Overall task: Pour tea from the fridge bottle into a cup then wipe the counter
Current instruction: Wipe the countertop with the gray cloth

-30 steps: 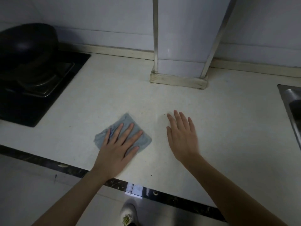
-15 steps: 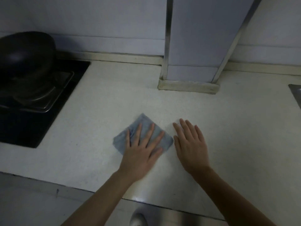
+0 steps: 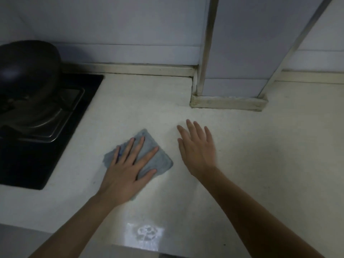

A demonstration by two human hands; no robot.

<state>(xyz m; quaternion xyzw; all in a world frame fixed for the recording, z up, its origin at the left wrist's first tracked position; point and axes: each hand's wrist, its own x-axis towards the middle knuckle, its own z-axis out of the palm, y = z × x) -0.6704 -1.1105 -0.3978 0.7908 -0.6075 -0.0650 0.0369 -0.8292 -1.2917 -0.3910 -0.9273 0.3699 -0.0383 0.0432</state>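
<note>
Far left there's a dark rounded metal pot (image 3: 28, 67) sitting on a black glass stovetop (image 3: 46, 146) that's set into the counter. It's pretty dim over there, so the burner details under the pot are hard to make out.

Next over is the pale speckled stone counter (image 3: 260, 155), which fills most of the view. On it, just right of the stovetop, lies a small folded grey-blue cloth (image 3: 158, 162), flat on the surface with one corner pointing toward the back wall.

The left hand (image 3: 128, 174) is pressed palm-down on top of that cloth, fingers spread wide, thumb out to the right, nothing pinched or gripped. The heel of the hand covers the cloth's near part.

Just to the right, the right hand (image 3: 197, 151) is open and flat too, fingers loosely apart, pointing away from the body. It's near the cloth but not touching it. Can't tell if the palm actually rests on the counter or floats just above; it's a bit blurry.

Behind it, a white tiled column with metal edge strips (image 3: 242, 62) stands on the counter against the wall.
</note>
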